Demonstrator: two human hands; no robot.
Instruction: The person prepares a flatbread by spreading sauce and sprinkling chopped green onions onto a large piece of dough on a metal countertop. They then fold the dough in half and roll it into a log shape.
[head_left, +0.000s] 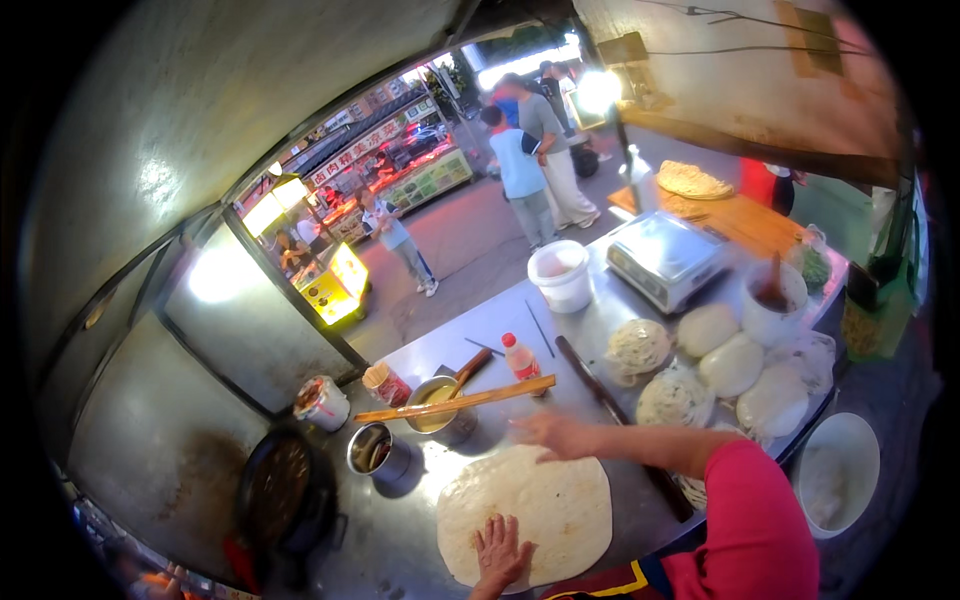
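Note:
A wide sheet of flattened dough (555, 510) lies on the steel counter (375, 540) before me. My left hand (501, 551) rests flat on its near part, palm down with fingers spread, gripping nothing. Over the sheet's far edge is my right hand (553, 435), blurred and outstretched, with no object visible in it; whether it touches the dough I cannot tell. Beyond the sheet, a flat wooden stick (487, 395) lies across a metal pot of yellowish liquid (442, 424). A dark rolling pin (592, 379) slants past my right forearm, which hides its middle.
At left sit a dark pan (281, 487) and a steel cup (382, 457). A red-capped bottle (520, 356) stands beyond the stick. Several dough rounds (731, 365) lie at right, near a scale (664, 259) and a white bucket (561, 276). People (517, 172) stand outside the stall.

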